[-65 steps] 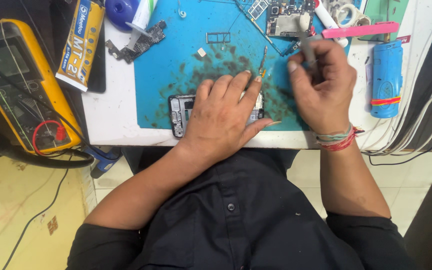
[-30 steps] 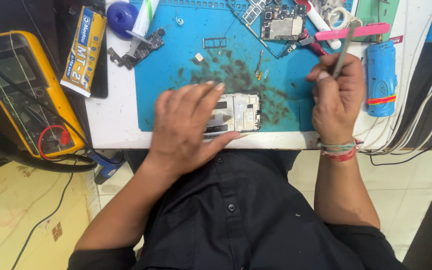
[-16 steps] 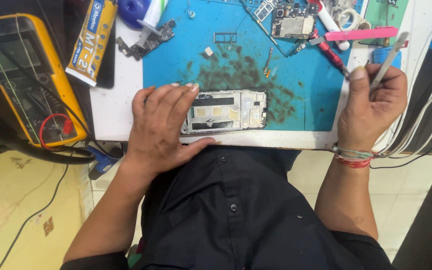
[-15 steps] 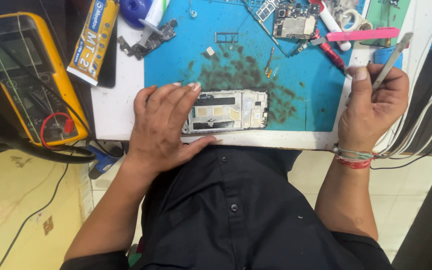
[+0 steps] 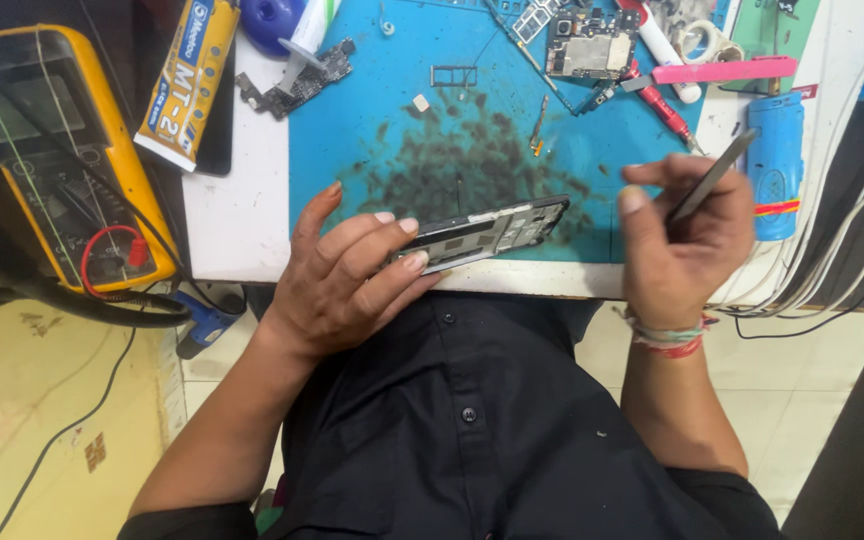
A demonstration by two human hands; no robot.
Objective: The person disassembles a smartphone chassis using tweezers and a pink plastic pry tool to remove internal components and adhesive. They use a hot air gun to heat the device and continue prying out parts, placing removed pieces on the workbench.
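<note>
Stained blue mat on the white table carries a phone frame tilted on edge, left hand gripping its near end, right hand beside it pinching tweezers; steadying the frame firmly before probing seems wise.

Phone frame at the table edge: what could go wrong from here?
1. The phone frame is tilted up on its edge, held only by the left hand at one end, right at the front edge of the table; it could slip off onto the lap.
2. The right hand holds thin tweezers close by; a slip could scratch the frame.
3. Small loose parts on the blue mat could get swept away.
</note>
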